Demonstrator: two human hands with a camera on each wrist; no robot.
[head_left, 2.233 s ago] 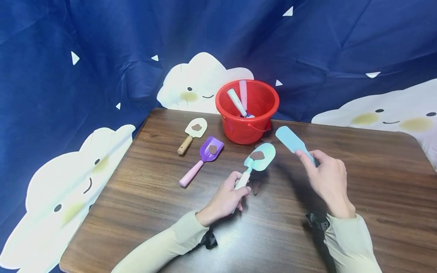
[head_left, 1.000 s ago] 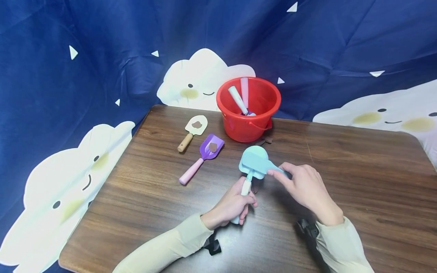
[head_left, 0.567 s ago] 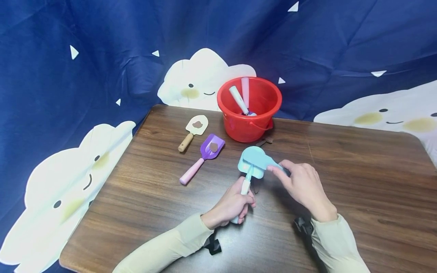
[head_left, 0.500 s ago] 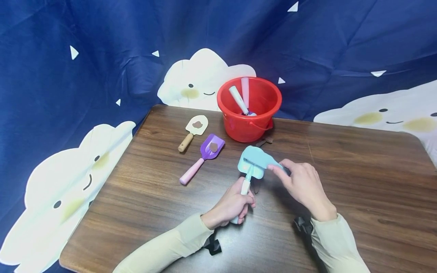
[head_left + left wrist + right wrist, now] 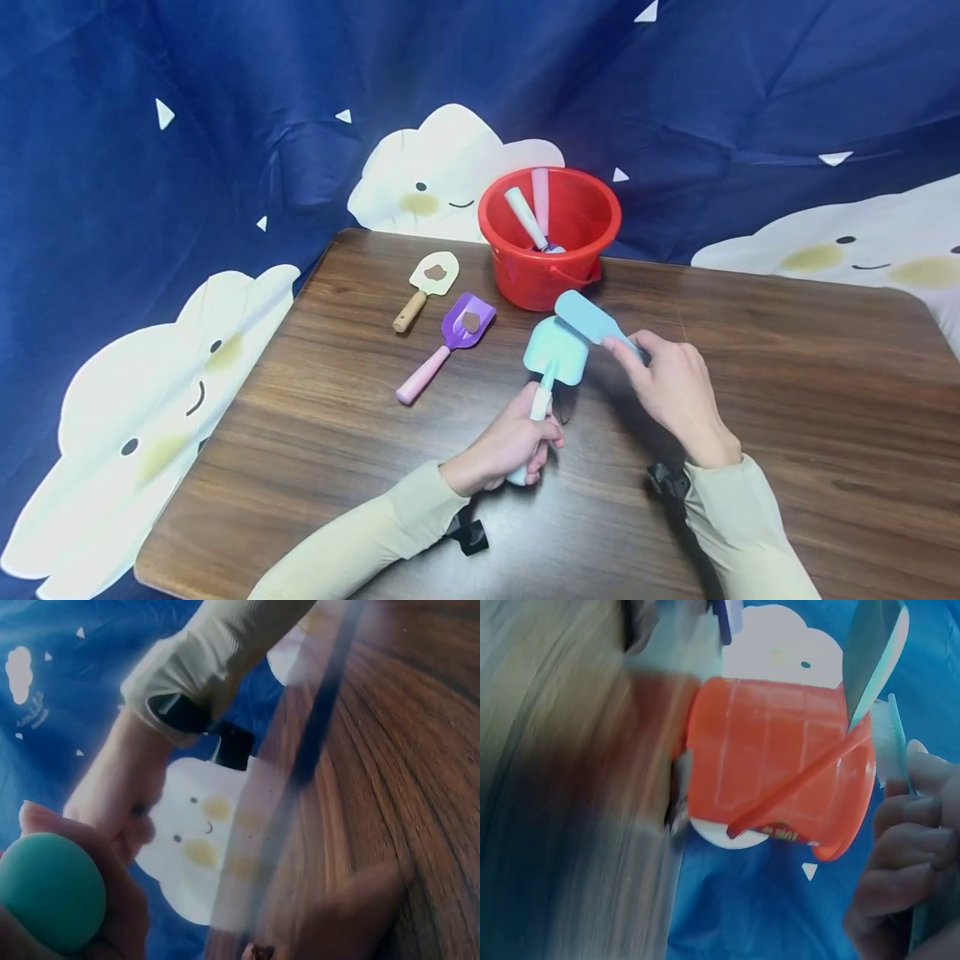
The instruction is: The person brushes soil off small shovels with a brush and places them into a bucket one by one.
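My left hand (image 5: 510, 442) grips the white handle of a light blue toy trowel (image 5: 553, 354), its blade bare and raised above the table. In the left wrist view, the teal end of the handle (image 5: 52, 892) shows inside the curled fingers. With thumb and fingers, my right hand (image 5: 681, 392) holds the narrow end of a flat light blue scraper (image 5: 583, 318). The scraper overlaps the trowel blade's upper right edge in the head view; whether they touch I cannot tell. Behind them stands a red bucket (image 5: 536, 279) with a pink handle and a white handle inside.
Left of the bucket lie a cream trowel (image 5: 444, 262) with a wooden handle and a purple scoop (image 5: 457, 329) with a pink handle. Each carries a brown piece. Dark brown pieces (image 5: 679, 791) lie beside the bucket. A blue cloth with clouds hangs behind the wooden table (image 5: 300, 450).
The scraper came left over the trowel blade, swept across it, then rose toward its upper right edge. The brown piece seen earlier on that blade is no longer there.
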